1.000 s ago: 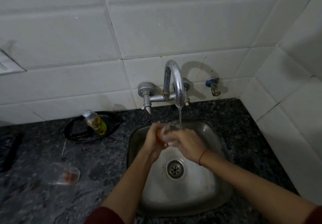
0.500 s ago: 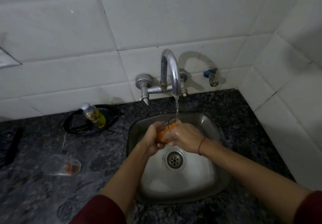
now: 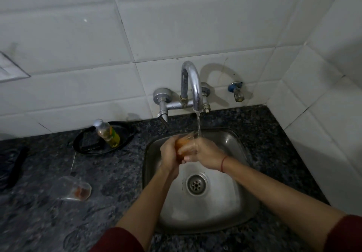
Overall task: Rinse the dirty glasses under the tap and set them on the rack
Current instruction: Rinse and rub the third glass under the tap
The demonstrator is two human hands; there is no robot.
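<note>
Far left of the sink (image 3: 244,153), a dark strap-like object (image 3: 16,165) lies on the speckled granite counter (image 3: 117,183). Nearer the sink, still to its left, a second glass (image 3: 73,189) lies on its side on the counter with an orange-brown residue at its base. Behind it, toward the wall, a small bottle of yellow liquid (image 3: 107,133) leans in a black tray (image 3: 125,136).

Over the sink's basin, the left hand (image 3: 169,154) wraps one side of the glass (image 3: 184,141), which holds orange-tinted liquid; the right hand (image 3: 205,154) closes on its other side. The glass tilts with its rim up under the tap (image 3: 193,83), whose stream meets the rim. Below the hands sits the drain (image 3: 196,184). Right of the tap, a small valve (image 3: 237,91) juts from the tiled wall.
</note>
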